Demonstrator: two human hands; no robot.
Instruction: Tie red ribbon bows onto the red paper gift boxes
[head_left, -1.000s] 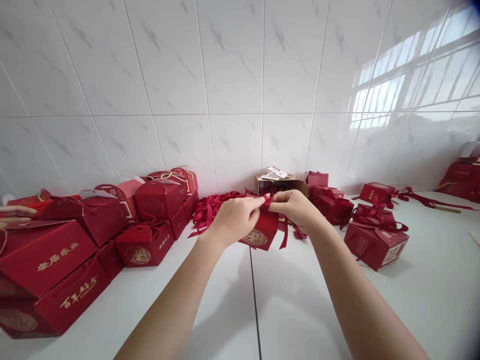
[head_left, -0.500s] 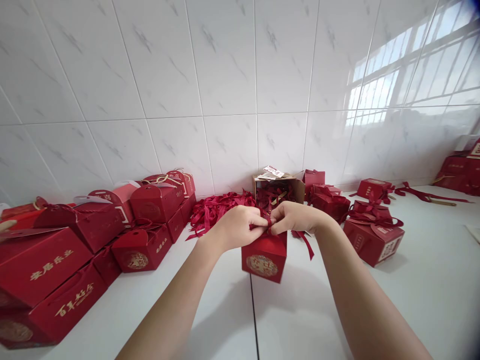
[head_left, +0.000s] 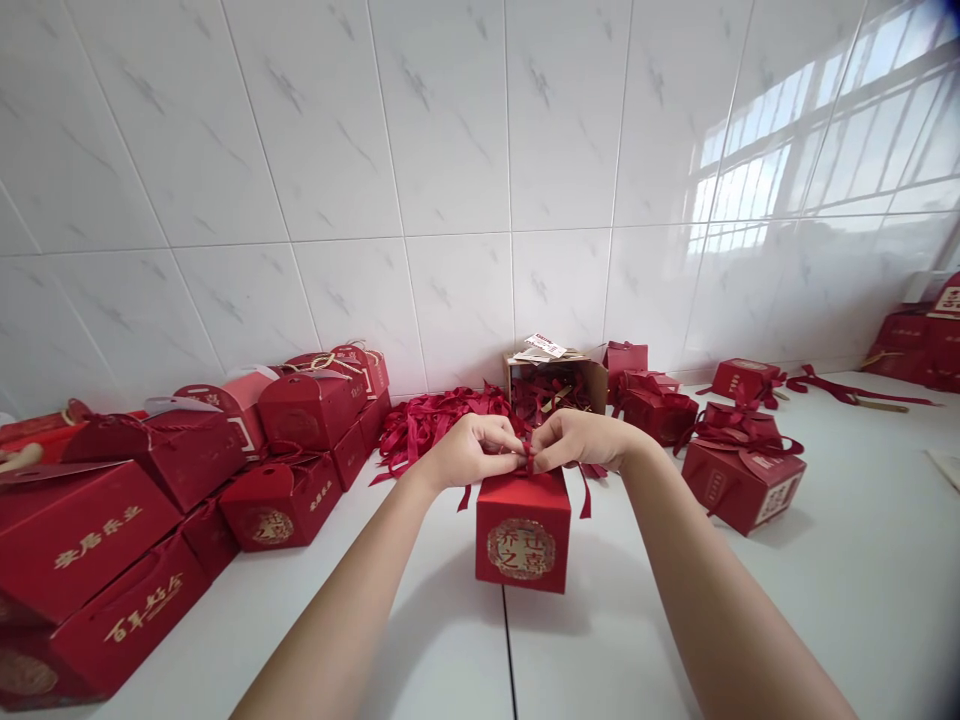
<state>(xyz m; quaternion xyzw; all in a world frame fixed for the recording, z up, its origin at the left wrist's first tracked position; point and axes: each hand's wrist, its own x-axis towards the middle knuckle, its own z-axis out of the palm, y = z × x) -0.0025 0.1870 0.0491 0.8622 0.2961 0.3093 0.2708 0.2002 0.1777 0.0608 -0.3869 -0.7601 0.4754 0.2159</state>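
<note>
A red gift box with a round gold emblem faces me at the middle of the white table. Above its top, my left hand and my right hand meet, each with fingertips pinched on a dark red ribbon. Loose ribbon ends hang at both sides of the box. The fingers partly cover the knot or loop, so its form is hard to make out. Just behind lie a heap of red ribbons and an open cardboard box holding more ribbon.
Stacked red boxes fill the left side. On the right stand several small red boxes tied with ribbon, one nearest. Farther right lie a ribbon strip and more red boxes. A tiled wall closes off the back.
The gift box has come slightly toward me and turned so its emblem side faces me squarely. Both hands stay pinched on the ribbon, and its loose ends now show on both sides.
</note>
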